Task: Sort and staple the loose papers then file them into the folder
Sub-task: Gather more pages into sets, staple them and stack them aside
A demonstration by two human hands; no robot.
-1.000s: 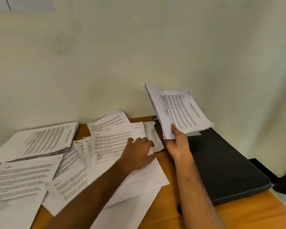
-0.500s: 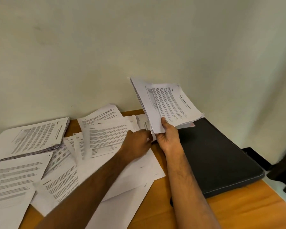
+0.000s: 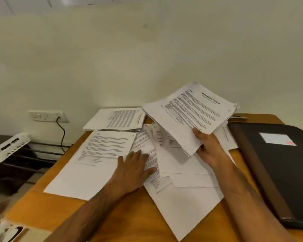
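The right hand (image 3: 210, 149) is pinching a sheaf of printed pages (image 3: 191, 112), raised above the counter (image 3: 126, 213); the left hand (image 3: 132, 169) is lying spread on the loose papers (image 3: 178, 172). Sorting appears underway. Next, another sheet needs gathering. The black folder (image 3: 276, 170) is lying closed at right, contents hidden.

Cream wall (image 3: 147, 49) w/ socket (image 3: 47, 116), wooden desk (image 3: 129, 215), maybe a white rack (image 3: 7, 147) at left.

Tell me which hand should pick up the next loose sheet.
Left. The left hand lies flat and free on the loose sheets; the right hand already grips a stack.
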